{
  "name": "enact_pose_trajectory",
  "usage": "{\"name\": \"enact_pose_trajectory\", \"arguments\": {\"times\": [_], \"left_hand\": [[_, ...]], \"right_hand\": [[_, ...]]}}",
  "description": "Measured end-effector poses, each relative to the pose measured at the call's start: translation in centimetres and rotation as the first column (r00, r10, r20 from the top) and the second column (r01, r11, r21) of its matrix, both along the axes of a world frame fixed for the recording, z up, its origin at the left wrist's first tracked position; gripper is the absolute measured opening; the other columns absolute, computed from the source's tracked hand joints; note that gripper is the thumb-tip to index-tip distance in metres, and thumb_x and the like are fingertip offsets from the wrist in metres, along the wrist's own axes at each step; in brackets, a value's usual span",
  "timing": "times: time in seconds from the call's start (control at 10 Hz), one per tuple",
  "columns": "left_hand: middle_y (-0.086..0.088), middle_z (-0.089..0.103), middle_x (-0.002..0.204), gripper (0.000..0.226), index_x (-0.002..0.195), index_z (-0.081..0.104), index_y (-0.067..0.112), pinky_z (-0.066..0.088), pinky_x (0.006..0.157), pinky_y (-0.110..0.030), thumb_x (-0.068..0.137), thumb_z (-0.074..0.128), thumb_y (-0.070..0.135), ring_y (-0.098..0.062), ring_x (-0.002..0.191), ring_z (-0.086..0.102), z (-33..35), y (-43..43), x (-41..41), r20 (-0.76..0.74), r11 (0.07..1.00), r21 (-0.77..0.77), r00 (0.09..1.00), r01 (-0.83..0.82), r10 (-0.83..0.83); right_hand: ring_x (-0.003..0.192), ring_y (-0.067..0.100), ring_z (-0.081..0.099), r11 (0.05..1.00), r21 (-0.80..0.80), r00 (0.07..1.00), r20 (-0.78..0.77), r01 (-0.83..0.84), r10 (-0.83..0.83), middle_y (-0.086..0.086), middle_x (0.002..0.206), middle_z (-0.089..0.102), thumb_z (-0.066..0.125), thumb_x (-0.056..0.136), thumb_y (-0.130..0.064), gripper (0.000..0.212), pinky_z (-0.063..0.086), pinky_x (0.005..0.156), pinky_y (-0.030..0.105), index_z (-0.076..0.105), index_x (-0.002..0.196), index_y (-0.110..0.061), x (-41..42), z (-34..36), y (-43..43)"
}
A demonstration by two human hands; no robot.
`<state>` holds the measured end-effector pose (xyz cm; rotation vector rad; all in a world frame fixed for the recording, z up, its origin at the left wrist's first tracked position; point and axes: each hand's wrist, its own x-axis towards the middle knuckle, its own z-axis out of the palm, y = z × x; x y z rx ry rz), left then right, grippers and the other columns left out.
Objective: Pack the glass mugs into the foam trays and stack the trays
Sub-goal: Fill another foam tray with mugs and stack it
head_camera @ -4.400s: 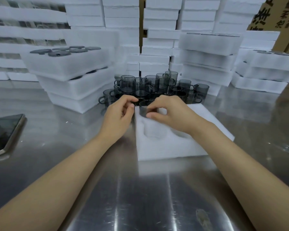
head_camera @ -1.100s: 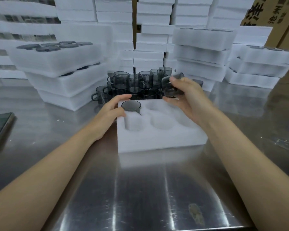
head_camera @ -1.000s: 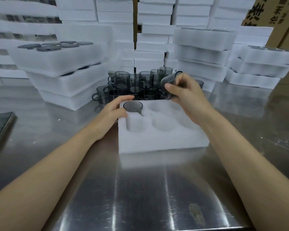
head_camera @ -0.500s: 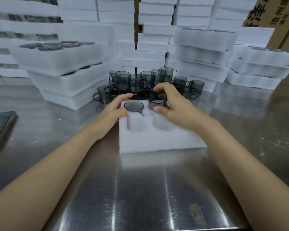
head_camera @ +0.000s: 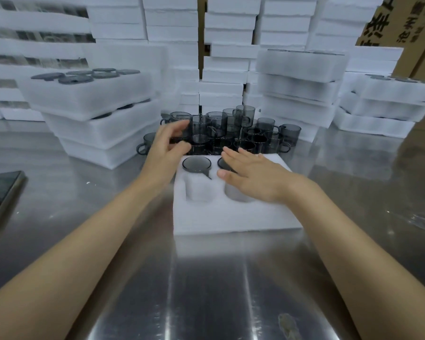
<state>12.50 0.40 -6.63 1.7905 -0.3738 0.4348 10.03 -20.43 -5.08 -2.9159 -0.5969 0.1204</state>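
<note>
A white foam tray (head_camera: 231,214) lies on the steel table in front of me. One smoky glass mug (head_camera: 196,164) sits in its far left pocket. A second mug (head_camera: 223,163) sits in the far middle pocket, mostly hidden under my right hand (head_camera: 253,176), which lies flat over it with straight fingers. The near pockets hold nothing. My left hand (head_camera: 168,146) is blurred and spread open, reaching up toward the cluster of loose mugs (head_camera: 233,130) behind the tray, holding nothing.
A stack of filled foam trays (head_camera: 96,114) stands at the left, more stacks (head_camera: 299,87) at the right and along the back. A phone (head_camera: 0,197) lies at the table's left edge. Cardboard boxes (head_camera: 402,25) stand at the far right.
My right hand set the mug it held into the far middle pocket and flattened over it. My left hand left the tray's corner and rose toward the loose mugs.
</note>
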Motion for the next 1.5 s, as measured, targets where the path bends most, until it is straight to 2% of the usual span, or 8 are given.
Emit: {"name": "enact_pose_trajectory", "arguments": {"times": [0.3, 0.6, 0.7, 0.9, 1.0, 1.2, 1.3, 1.5], "left_hand": [[-0.004, 0.053, 0.125, 0.031, 0.120, 0.065, 0.014, 0.031, 0.103, -0.037, 0.095, 0.056, 0.029, -0.027, 0.123, 0.037, 2.6, -3.3, 5.5, 0.324, 0.731, 0.550, 0.910, -0.403, 0.258], [-0.007, 0.064, 0.110, 0.028, 0.117, 0.063, 0.012, 0.033, 0.087, -0.034, 0.093, 0.051, 0.003, -0.029, 0.115, 0.043, 2.6, -3.7, 5.0, 0.425, 0.572, 0.672, 0.878, -0.470, 0.222], [-0.007, 0.063, 0.107, 0.027, 0.115, 0.064, 0.012, 0.034, 0.086, -0.034, 0.093, 0.052, 0.003, -0.029, 0.113, 0.044, 3.3, -3.8, 3.8, 0.479, 0.593, 0.636, 0.855, -0.494, 0.198], [-0.008, 0.064, 0.097, 0.024, 0.107, 0.069, 0.007, 0.037, 0.085, -0.037, 0.088, 0.056, -0.002, -0.033, 0.102, 0.050, 3.4, -3.6, -0.2, 0.587, 0.743, 0.508, 0.806, -0.436, 0.071], [-0.006, 0.065, 0.094, 0.021, 0.101, 0.071, 0.008, 0.030, 0.080, -0.032, 0.086, 0.060, -0.001, -0.033, 0.098, 0.053, 2.6, -3.4, -1.5, 0.640, 0.727, 0.536, 0.769, -0.429, -0.017], [-0.006, 0.066, 0.095, 0.017, 0.100, 0.072, 0.006, 0.042, 0.078, -0.041, 0.087, 0.062, 0.002, -0.023, 0.099, 0.047, 2.3, -3.7, -1.5, 0.685, 0.768, 0.526, 0.718, -0.366, -0.127], [-0.010, 0.060, 0.114, 0.022, 0.104, 0.071, 0.007, 0.047, 0.080, -0.036, 0.086, 0.060, -0.001, -0.024, 0.104, 0.051, 2.2, -3.8, -1.6, 0.690, 0.843, 0.424, 0.721, -0.331, -0.064], [0.007, 0.039, 0.124, 0.045, 0.116, 0.061, 0.015, 0.042, 0.077, -0.014, 0.084, 0.044, -0.012, -0.001, 0.095, 0.051, 1.2, -3.2, -0.7, 0.390, 0.931, 0.330, 0.921, -0.158, 0.018]], "right_hand": [[0.147, 0.007, -0.006, 1.000, 0.028, 1.000, 0.011, -0.002, 0.002, -0.018, 0.160, -0.004, 0.017, 0.095, -0.064, 0.070, -0.005, 0.119, 0.037, 0.003, 0.154, -0.029, -0.3, 0.1, 0.0], [0.147, 0.007, -0.003, 0.999, 0.040, 1.000, 0.015, 0.005, -0.006, -0.017, 0.160, 0.001, 0.019, 0.096, -0.062, 0.069, -0.004, 0.119, 0.036, 0.008, 0.154, -0.028, -0.6, 0.3, 0.1], [0.141, 0.015, 0.026, 0.975, 0.220, 0.997, 0.063, 0.029, -0.044, -0.007, 0.152, 0.035, 0.028, 0.100, -0.051, 0.055, 0.014, 0.119, 0.040, 0.043, 0.142, -0.020, -0.6, 0.5, 0.3], [0.082, 0.002, 0.056, 0.593, 0.805, 0.926, 0.227, -0.004, -0.302, 0.004, 0.125, 0.049, 0.049, 0.096, -0.011, 0.043, 0.036, 0.071, -0.001, 0.045, 0.137, -0.023, -0.1, 1.0, 0.1], [0.104, 0.000, 0.057, 0.474, 0.875, 0.969, 0.194, -0.100, -0.153, -0.004, 0.132, 0.041, 0.051, 0.096, -0.014, 0.051, 0.041, 0.086, 0.004, 0.040, 0.141, -0.034, -0.4, 1.1, 0.2], [0.127, 0.015, 0.047, 0.603, 0.787, 0.956, 0.260, -0.126, -0.139, -0.002, 0.122, 0.049, 0.067, 0.087, -0.014, 0.009, 0.043, 0.093, 0.015, 0.065, 0.095, -0.018, -0.7, 0.7, 1.0], [0.091, 0.017, 0.064, 0.545, 0.836, 0.950, 0.214, -0.059, -0.227, 0.003, 0.097, 0.065, 0.069, 0.087, -0.019, 0.013, 0.049, 0.087, 0.033, 0.062, 0.076, -0.020, -0.4, 1.0, 0.6], [0.077, 0.014, 0.064, -0.061, 0.983, 0.961, -0.180, 0.171, -0.209, 0.003, 0.079, 0.065, 0.062, 0.091, -0.022, 0.014, 0.055, 0.075, 0.027, 0.062, 0.087, -0.010, 0.5, 2.6, -2.1]]}}
